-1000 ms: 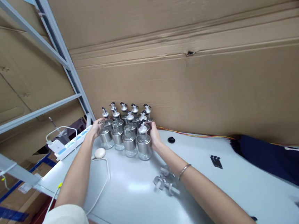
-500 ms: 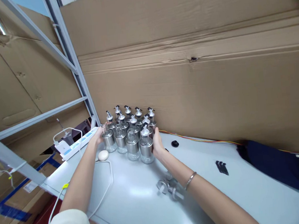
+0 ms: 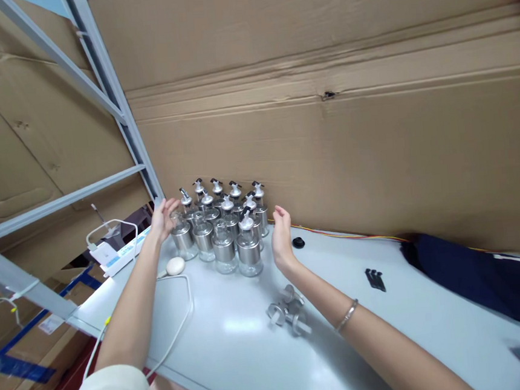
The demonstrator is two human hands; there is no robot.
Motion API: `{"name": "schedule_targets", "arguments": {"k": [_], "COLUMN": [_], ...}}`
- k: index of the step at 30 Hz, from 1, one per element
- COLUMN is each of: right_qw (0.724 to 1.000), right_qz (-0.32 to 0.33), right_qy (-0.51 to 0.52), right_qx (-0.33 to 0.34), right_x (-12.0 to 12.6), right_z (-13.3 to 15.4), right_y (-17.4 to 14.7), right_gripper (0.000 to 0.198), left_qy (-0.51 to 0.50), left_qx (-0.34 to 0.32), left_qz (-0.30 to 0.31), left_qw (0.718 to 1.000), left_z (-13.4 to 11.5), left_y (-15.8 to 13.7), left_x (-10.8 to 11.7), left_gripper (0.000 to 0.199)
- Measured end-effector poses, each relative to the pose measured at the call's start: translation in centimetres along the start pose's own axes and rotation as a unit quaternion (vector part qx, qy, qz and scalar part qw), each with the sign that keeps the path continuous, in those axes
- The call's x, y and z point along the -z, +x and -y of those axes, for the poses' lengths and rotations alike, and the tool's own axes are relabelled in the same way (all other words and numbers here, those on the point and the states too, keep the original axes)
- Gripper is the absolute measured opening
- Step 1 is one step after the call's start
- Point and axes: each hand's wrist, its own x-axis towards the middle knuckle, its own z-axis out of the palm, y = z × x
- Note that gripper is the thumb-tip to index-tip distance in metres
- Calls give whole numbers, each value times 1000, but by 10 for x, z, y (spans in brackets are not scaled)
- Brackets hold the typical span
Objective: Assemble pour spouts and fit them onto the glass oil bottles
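Note:
Several glass bottles with metal bands (image 3: 224,251) stand upright in a tight group by the cardboard wall. Most carry silver pour spouts with dark flip caps (image 3: 246,220); three in the front row have bare necks. My left hand (image 3: 164,218) is open at the left side of the group, close to the front-left bottle (image 3: 183,238). To the right of the group my right hand (image 3: 282,237) is open, fingers stretched out, apart from the glass. Loose silver spouts (image 3: 289,311) lie on the table in front of my right forearm.
A white power strip (image 3: 126,253) and a round white puck with a cable (image 3: 176,265) are at the left. Right of the bottles lie a round black cap (image 3: 298,242), small black pieces (image 3: 375,279) and dark blue cloth (image 3: 472,276). Cardboard (image 3: 329,152) closes the back.
Both hands have come away from the sides of the bottle group, the left up and leftward, the right outward to the right. The bottles stay standing together.

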Motion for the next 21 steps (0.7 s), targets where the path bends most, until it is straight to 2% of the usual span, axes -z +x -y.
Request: {"name": "schedule_targets", "arguments": {"k": [3,4,6,7,8,10,11,12,13,14,16,19,21], "right_qw": [999,998,992,987,982,972,969,966,964,962,958,949,942], "right_qz": [19,39,97,128,157,194,202,207,212,217,235,275,300], "right_qy": [-28,-39,-64,-79,-95,-124,-136,-145,-152,-156,-160,-151,-145], "right_qx": [24,33,46,48,48,46,45,45,45,45,43,36,33], "right_x": [16,20,27,30,31,32,32,31,29,27,22,12,7], "right_z": [18,23,28,29,28,25,22,20,18,16,14,12,13], "right_y": [-11,-15,-23,-27,-31,-36,-38,-39,-39,-38,-37,-34,-34], "right_gripper": [42,43,42,42,43,48,48,47,46,45,46,47,47], "left_qy": [37,56,122,244,358,518,577,619,649,668,679,662,638], "left_qx": [-148,-190,-257,-303,-321,-305,-281,-257,-239,-224,-206,-177,-168], "left_qz": [-77,-85,-57,10,98,243,283,304,310,309,313,356,376], "left_qw": [985,976,957,921,871,761,713,677,652,639,631,635,651], "left_z": [-20,-25,-32,-34,-35,-35,-35,-36,-37,-39,-45,-53,-53], "left_y": [-15,-23,-46,-59,-71,-93,-100,-106,-111,-114,-120,-130,-137], "left_x": [-15,-22,-37,-45,-53,-66,-71,-75,-79,-81,-84,-86,-88], "left_gripper": [31,33,43,43,43,44,43,40,38,35,31,29,29]}}
